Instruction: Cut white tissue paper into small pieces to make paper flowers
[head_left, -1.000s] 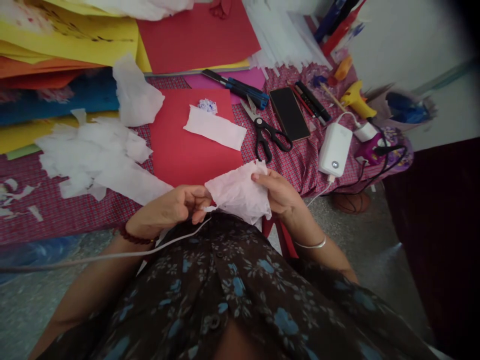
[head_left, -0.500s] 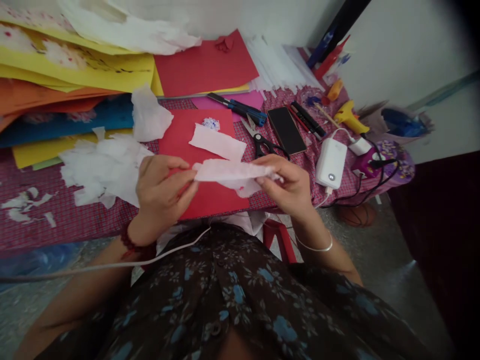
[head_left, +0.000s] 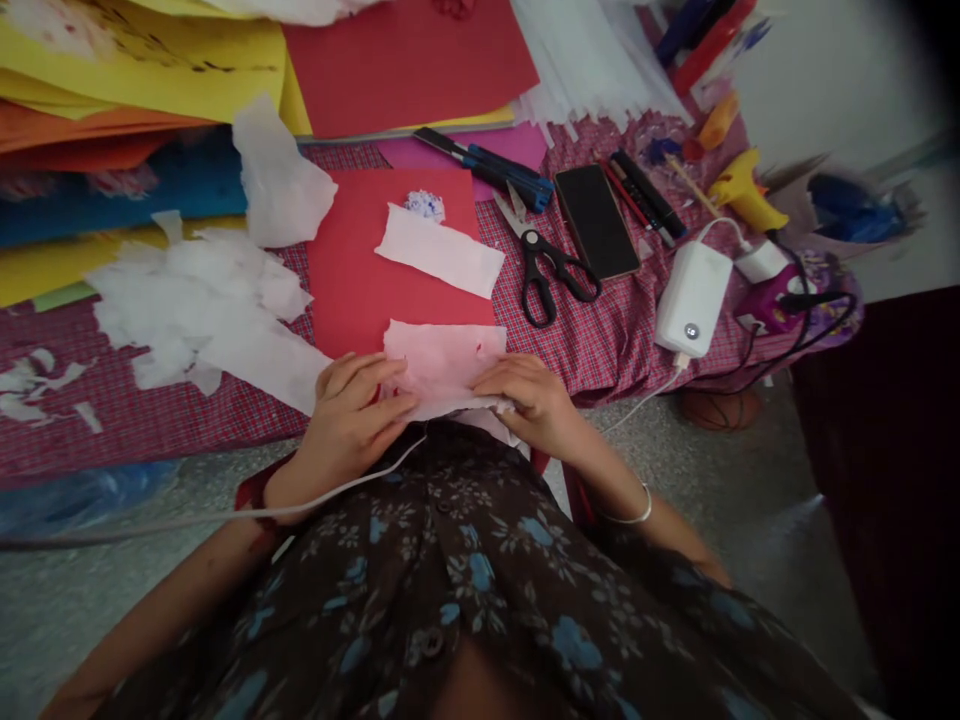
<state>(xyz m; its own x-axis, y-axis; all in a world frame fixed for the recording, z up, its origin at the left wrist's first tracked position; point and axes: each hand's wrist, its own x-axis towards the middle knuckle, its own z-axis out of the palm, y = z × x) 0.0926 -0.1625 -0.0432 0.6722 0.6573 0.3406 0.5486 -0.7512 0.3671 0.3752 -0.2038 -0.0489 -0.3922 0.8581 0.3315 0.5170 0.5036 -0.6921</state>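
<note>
A thin strip of white tissue paper (head_left: 446, 350) lies over the near edge of a red sheet (head_left: 360, 280), which shows through it. My left hand (head_left: 356, 405) pinches the strip's left end, fingers closed on it. At the other end my right hand (head_left: 529, 395) grips the near edge, where the paper looks bunched. Just beyond, a second white paper piece (head_left: 441, 250) rests on the red sheet beside a small blue-speckled white clump (head_left: 425, 206). A pile of torn white tissue (head_left: 195, 300) lies left of my left hand.
Black-handled scissors (head_left: 551, 265), a blue cutter (head_left: 510, 175), a phone (head_left: 598, 220) and pens (head_left: 645, 200) lie to the right. A white power bank (head_left: 694, 300) with cables sits near the right edge. Stacked coloured sheets (head_left: 150, 60) fill the back left. A white cable (head_left: 225, 515) crosses my left forearm.
The tissue strip went from crumpled near my body, to stretched between both hands, to laid down on the red sheet's near edge. Both hands stay on it, now lower. The camera view shifted too.
</note>
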